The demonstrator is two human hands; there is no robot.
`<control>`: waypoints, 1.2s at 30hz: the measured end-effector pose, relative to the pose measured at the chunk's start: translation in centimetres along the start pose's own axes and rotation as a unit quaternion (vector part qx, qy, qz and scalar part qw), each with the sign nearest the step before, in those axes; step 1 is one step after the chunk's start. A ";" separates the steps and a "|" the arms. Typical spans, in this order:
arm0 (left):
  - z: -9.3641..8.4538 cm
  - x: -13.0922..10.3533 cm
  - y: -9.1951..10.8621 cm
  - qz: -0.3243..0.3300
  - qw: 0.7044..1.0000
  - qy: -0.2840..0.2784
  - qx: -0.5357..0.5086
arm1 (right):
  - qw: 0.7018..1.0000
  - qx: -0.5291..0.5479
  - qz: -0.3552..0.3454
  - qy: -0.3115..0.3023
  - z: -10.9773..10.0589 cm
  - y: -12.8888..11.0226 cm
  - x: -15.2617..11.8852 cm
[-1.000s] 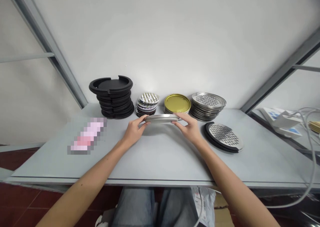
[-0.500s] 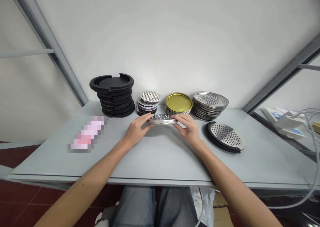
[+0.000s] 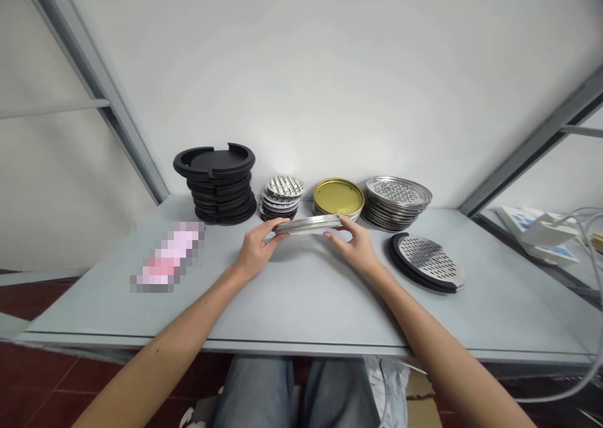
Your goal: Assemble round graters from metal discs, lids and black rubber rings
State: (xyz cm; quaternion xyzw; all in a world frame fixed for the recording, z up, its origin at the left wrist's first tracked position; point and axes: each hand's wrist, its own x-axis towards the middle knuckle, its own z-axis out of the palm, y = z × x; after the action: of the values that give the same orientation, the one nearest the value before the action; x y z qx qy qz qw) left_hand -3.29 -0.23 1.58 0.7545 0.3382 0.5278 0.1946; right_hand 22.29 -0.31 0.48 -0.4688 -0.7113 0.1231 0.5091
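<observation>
A round metal grater disc [image 3: 307, 224] is held just above the table, seen almost edge-on, so its face is mostly hidden. My left hand [image 3: 257, 250] pinches its left edge, thumb below and fingers on top. At the right edge, my right hand [image 3: 354, 246] has its fingers against the rim, while the thumb sits lower, a little off the disc. Behind it are a stack of small grater discs [image 3: 283, 190] and a stack topped by a gold-coloured round lid [image 3: 339, 197]. Farther right stands a pile of silver grater discs [image 3: 398, 192].
A tall stack of black round holders [image 3: 217, 192] stands at the back left. On the right lies a grater in a black half-rim [image 3: 428, 259]. A blurred pink object [image 3: 172, 255] rests on the left of the grey table [image 3: 301, 308]. White boxes [image 3: 537, 233] and cables are beyond the right edge.
The grater disc has tilted, its right side raised, so its perforated face no longer shows. My right thumb has moved away from its underside. The view has shifted slightly.
</observation>
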 end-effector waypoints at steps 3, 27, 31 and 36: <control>0.1 0.0 -0.1 -0.006 1.000 -0.016 -0.023 | 0.998 0.051 0.001 -0.031 -0.1 -0.5 0.0; 0.0 0.0 -0.1 0.175 0.971 -0.047 0.157 | 0.949 -0.193 -0.250 0.000 -0.3 -0.5 -0.4; 0.1 -0.1 -0.3 0.169 0.976 -0.057 0.125 | 0.960 -0.167 -0.225 0.002 -0.3 -0.5 -0.2; 0.1 -0.1 -0.3 0.156 0.983 -0.045 0.083 | 0.978 -0.129 -0.162 -0.035 -0.8 0.2 0.2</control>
State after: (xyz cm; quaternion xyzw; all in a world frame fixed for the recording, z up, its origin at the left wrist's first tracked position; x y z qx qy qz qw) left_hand -3.29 -0.05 1.28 0.8348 0.2496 0.4869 0.0616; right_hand 23.08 -0.34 0.88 -0.4042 -0.8052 -0.0372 0.4324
